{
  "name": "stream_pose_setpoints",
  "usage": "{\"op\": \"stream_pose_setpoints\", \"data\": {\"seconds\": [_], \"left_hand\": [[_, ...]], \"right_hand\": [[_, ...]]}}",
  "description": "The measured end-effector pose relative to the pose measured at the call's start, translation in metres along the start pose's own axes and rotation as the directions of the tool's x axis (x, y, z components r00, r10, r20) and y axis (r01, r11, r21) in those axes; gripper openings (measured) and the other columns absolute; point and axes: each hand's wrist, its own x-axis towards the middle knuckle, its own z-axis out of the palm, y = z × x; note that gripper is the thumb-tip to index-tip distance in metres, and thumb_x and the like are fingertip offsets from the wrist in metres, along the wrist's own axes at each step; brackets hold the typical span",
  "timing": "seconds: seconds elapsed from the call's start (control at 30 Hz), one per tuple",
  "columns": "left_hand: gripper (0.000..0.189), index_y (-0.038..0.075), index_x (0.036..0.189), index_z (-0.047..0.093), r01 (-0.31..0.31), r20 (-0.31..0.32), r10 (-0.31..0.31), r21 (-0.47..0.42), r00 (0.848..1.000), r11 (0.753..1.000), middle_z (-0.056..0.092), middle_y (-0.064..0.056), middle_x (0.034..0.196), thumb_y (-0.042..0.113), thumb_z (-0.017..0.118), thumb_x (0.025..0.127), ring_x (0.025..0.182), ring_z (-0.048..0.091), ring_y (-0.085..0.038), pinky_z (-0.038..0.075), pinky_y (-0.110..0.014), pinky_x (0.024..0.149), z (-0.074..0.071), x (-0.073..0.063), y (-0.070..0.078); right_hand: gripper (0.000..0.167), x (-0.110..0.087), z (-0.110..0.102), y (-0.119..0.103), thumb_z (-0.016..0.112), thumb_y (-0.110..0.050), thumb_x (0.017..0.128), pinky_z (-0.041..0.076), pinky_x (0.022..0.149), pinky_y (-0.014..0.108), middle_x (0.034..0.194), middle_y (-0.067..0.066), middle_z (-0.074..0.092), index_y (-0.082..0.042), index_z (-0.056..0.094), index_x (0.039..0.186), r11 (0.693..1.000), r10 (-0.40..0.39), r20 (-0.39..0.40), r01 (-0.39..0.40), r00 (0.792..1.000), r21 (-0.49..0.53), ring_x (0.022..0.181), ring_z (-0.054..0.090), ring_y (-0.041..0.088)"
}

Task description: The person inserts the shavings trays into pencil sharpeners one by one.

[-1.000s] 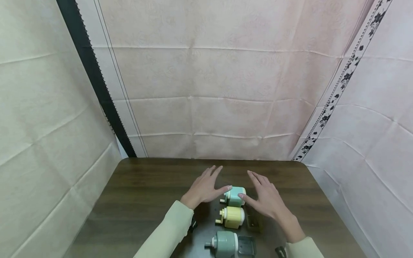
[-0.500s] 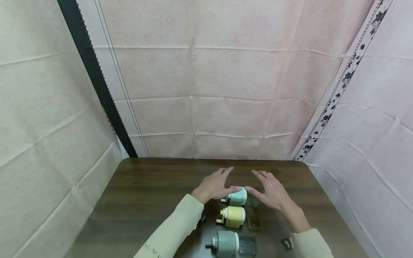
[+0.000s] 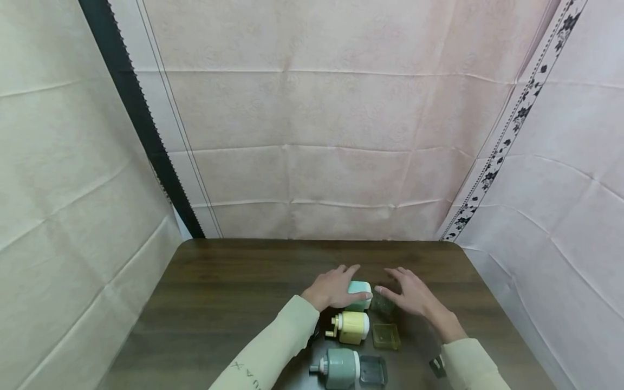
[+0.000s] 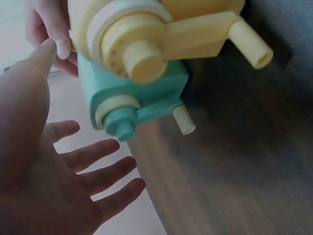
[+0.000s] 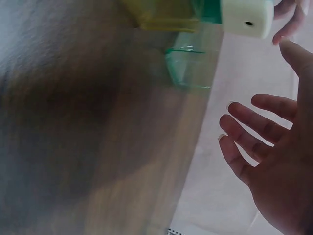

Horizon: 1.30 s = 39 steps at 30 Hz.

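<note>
Three hand-crank pencil sharpeners stand in a column on the table: a teal sharpener (image 3: pixel 359 287) farthest, a yellow sharpener (image 3: pixel 353 328) in the middle, a grey-green sharpener (image 3: pixel 342 368) nearest. The left hand (image 3: pixel 333 288) is spread at the teal one, its thumb crossing in front of that sharpener; whether it touches cannot be told. To the right, the right hand (image 3: pixel 411 295) hovers with fingers apart, holding nothing. In the left wrist view, the cranks of the yellow sharpener (image 4: pixel 146 44) and teal sharpener (image 4: pixel 132 93) face the camera. The teal crank is hidden in the head view.
Right of the sharpeners lie see-through trays: a greenish tray (image 3: pixel 383 304) near the right hand, a yellowish tray (image 3: pixel 386 336) and a grey tray (image 3: pixel 374 371). The dark wooden table (image 3: pixel 219 303) ends at a cloth backdrop (image 3: pixel 341 162); cloth also hangs on both sides.
The left hand has moved right and, lately, lower over the teal sharpener. The right hand has shifted slightly right and down, and the trays beside it show more fully.
</note>
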Motion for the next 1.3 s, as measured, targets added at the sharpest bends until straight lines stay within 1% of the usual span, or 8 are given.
{"op": "stream_pose_setpoints", "data": {"seconds": [0.17,0.33,0.43,0.53,0.67,1.0,1.17,1.3], "left_hand": [[0.091,0.030,0.168,0.033,-0.014,0.023,0.014,0.005,1.000,1.000,0.042,-0.009,0.166,0.081,0.053,0.095,0.145,0.050,-0.032,0.047,-0.054,0.111,0.005,0.004,0.008],[0.081,0.027,0.162,0.044,-0.029,0.040,0.029,0.004,0.999,1.000,0.048,-0.005,0.161,0.067,0.067,0.096,0.141,0.053,-0.026,0.050,-0.048,0.107,0.006,0.009,0.014],[0.074,0.028,0.160,0.047,-0.034,0.061,0.035,-0.010,0.998,0.999,0.049,-0.004,0.160,0.059,0.071,0.098,0.139,0.054,-0.025,0.051,-0.046,0.105,0.008,0.012,0.016],[0.069,0.030,0.159,0.048,-0.036,0.079,0.038,-0.023,0.996,0.999,0.047,-0.003,0.161,0.052,0.073,0.099,0.140,0.053,-0.024,0.052,-0.045,0.103,0.010,0.014,0.017],[0.069,0.029,0.160,0.047,-0.043,0.089,0.045,-0.026,0.995,0.999,0.048,-0.003,0.160,0.045,0.075,0.099,0.139,0.053,-0.023,0.052,-0.043,0.102,0.012,0.016,0.017],[0.069,0.023,0.158,0.047,-0.044,0.080,0.045,-0.005,0.996,0.999,0.054,-0.002,0.152,0.038,0.078,0.099,0.133,0.057,-0.020,0.052,-0.039,0.103,0.019,0.018,0.015],[0.062,0.023,0.150,0.048,-0.066,0.077,0.066,0.005,0.995,0.998,0.057,0.000,0.139,0.041,0.077,0.099,0.117,0.062,-0.016,0.054,-0.034,0.094,0.022,0.019,0.015],[0.062,0.024,0.150,0.048,-0.058,0.086,0.057,0.003,0.995,0.998,0.057,0.000,0.141,0.043,0.077,0.098,0.117,0.062,-0.015,0.054,-0.034,0.093,0.022,0.020,0.016]], "right_hand": [[0.081,-0.003,0.007,0.007,0.062,-0.064,0.100,0.039,0.109,0.073,0.152,0.035,0.048,0.001,0.057,0.149,1.000,0.012,0.058,-0.012,0.998,-0.009,0.141,0.044,0.055],[0.081,-0.005,0.011,0.009,0.070,-0.062,0.096,0.041,0.108,0.071,0.149,0.035,0.051,0.001,0.059,0.146,1.000,0.006,0.114,-0.003,0.993,-0.024,0.139,0.047,0.055],[0.082,-0.007,0.012,0.011,0.078,-0.058,0.092,0.052,0.097,0.063,0.136,0.027,0.060,-0.001,0.059,0.146,1.000,0.007,0.156,-0.002,0.988,-0.028,0.119,0.062,0.042],[0.083,-0.008,0.013,0.013,0.087,-0.052,0.086,0.055,0.085,0.053,0.119,0.014,0.064,-0.002,0.059,0.146,1.000,0.016,0.183,-0.012,0.983,-0.019,0.098,0.063,0.026],[0.081,-0.008,0.014,0.016,0.093,-0.042,0.081,0.056,0.082,0.048,0.105,0.006,0.064,0.000,0.061,0.141,1.000,0.022,0.191,-0.023,0.981,0.004,0.092,0.062,0.020],[0.054,-0.005,0.016,0.016,0.092,-0.022,0.085,0.052,0.072,0.039,0.094,0.003,0.064,0.000,0.065,0.126,0.997,-0.003,0.202,-0.012,0.979,0.073,0.082,0.057,0.015],[0.052,-0.005,0.016,0.014,0.091,-0.020,0.086,0.048,0.068,0.034,0.092,0.002,0.062,0.000,0.065,0.126,0.996,-0.030,0.222,0.011,0.975,0.086,0.080,0.054,0.014],[0.052,-0.005,0.015,0.013,0.091,-0.019,0.086,0.049,0.069,0.033,0.093,0.002,0.063,0.001,0.065,0.126,0.995,-0.062,0.220,0.041,0.974,0.096,0.080,0.055,0.014]]}}
